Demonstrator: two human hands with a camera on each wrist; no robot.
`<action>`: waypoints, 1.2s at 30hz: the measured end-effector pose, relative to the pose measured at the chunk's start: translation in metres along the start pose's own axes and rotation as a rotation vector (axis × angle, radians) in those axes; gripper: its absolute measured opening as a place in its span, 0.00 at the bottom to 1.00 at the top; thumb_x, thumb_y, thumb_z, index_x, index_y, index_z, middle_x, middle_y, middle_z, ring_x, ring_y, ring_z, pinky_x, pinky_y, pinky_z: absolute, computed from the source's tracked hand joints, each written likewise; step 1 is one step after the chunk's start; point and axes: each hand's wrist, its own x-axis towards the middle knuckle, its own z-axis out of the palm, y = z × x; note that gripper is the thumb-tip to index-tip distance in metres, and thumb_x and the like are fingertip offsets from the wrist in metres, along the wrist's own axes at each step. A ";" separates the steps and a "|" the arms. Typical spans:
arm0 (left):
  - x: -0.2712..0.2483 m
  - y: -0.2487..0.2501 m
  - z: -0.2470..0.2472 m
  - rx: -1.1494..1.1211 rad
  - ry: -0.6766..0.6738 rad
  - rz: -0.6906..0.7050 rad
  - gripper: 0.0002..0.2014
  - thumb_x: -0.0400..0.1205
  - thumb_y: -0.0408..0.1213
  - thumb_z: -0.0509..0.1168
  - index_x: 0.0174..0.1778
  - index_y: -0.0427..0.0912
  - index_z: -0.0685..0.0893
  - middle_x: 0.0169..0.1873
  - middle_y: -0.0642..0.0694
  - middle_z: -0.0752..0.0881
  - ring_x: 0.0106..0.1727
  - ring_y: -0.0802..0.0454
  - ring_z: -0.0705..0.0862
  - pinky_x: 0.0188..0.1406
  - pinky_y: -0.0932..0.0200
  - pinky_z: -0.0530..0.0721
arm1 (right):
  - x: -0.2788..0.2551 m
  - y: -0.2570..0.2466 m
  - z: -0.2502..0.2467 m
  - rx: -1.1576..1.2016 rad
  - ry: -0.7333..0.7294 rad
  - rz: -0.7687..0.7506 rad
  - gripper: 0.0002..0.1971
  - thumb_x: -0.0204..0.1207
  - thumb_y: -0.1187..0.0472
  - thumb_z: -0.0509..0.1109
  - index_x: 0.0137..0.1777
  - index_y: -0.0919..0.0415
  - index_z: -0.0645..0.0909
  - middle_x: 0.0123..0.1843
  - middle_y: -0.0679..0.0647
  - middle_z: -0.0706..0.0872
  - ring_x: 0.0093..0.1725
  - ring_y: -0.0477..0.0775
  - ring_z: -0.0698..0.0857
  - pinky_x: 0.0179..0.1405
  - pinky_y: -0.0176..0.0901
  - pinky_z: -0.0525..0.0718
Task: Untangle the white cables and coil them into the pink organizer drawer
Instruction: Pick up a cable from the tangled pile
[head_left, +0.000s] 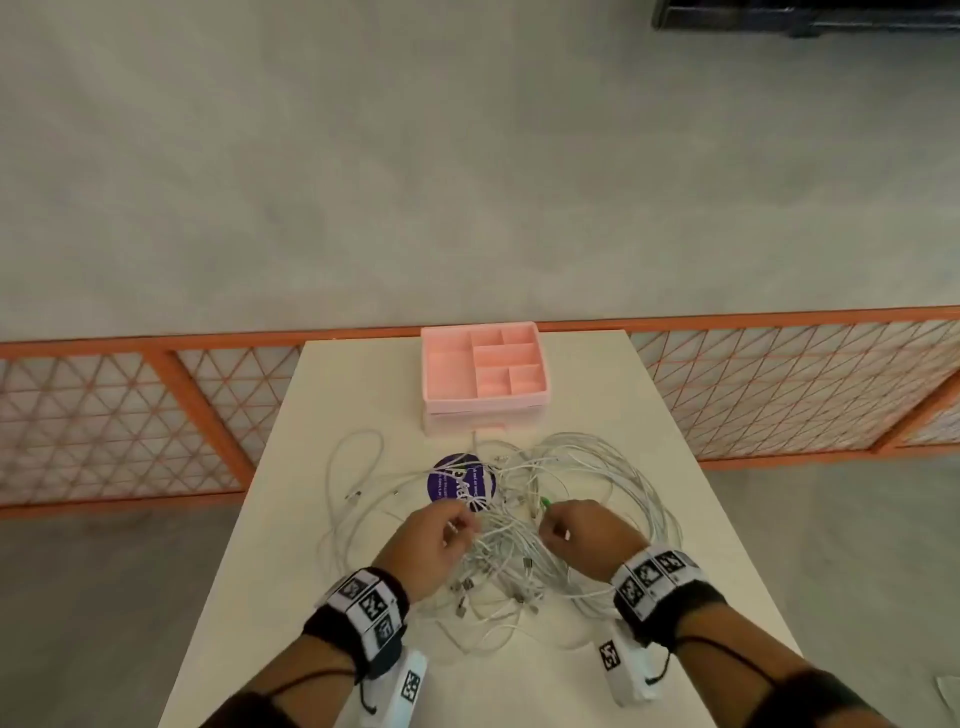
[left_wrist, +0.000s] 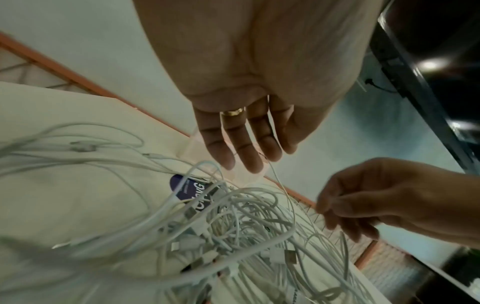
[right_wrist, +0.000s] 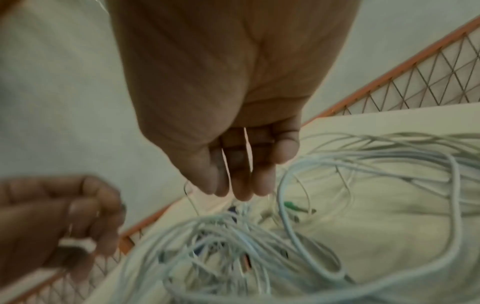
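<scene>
A tangle of white cables (head_left: 519, 551) lies on the near half of the pale table (head_left: 363, 374), with USB plugs showing in the heap. At the table's far edge stands the pink organizer (head_left: 485, 401), its top compartments bare. My left hand (head_left: 441, 540) hovers over the left of the heap, its fingers pinching a thin white cable with a white plug (right_wrist: 75, 244). Over the right of the heap, my right hand (head_left: 576, 530) has its fingers curled and pinches another strand (left_wrist: 335, 199). A green-tipped plug (head_left: 545, 501) lies just ahead of the right hand.
A round purple sticker (head_left: 460, 475) sits under the cables between the heap and the organizer. An orange mesh railing (head_left: 156, 415) runs behind the table on both sides. Cable loops spread close to the table's right edge (head_left: 670, 519).
</scene>
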 end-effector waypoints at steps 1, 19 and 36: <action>0.005 0.002 0.002 0.016 -0.007 0.009 0.06 0.85 0.36 0.65 0.47 0.53 0.84 0.45 0.58 0.87 0.43 0.63 0.84 0.41 0.72 0.80 | 0.008 0.000 0.007 -0.012 -0.012 0.013 0.12 0.80 0.56 0.61 0.50 0.58 0.86 0.49 0.53 0.90 0.47 0.54 0.87 0.49 0.47 0.85; 0.062 0.055 -0.015 -0.257 -0.029 0.175 0.08 0.88 0.40 0.60 0.50 0.45 0.84 0.43 0.50 0.91 0.48 0.53 0.88 0.53 0.52 0.85 | 0.020 -0.063 -0.110 0.182 0.222 -0.216 0.06 0.82 0.60 0.67 0.43 0.55 0.81 0.35 0.44 0.83 0.35 0.44 0.81 0.37 0.39 0.76; 0.082 0.090 -0.077 -0.573 0.324 0.111 0.12 0.90 0.30 0.57 0.47 0.41 0.86 0.32 0.45 0.84 0.30 0.46 0.85 0.32 0.50 0.88 | 0.038 -0.080 -0.176 0.401 0.563 -0.264 0.09 0.85 0.55 0.64 0.45 0.57 0.77 0.32 0.52 0.78 0.30 0.49 0.75 0.35 0.51 0.78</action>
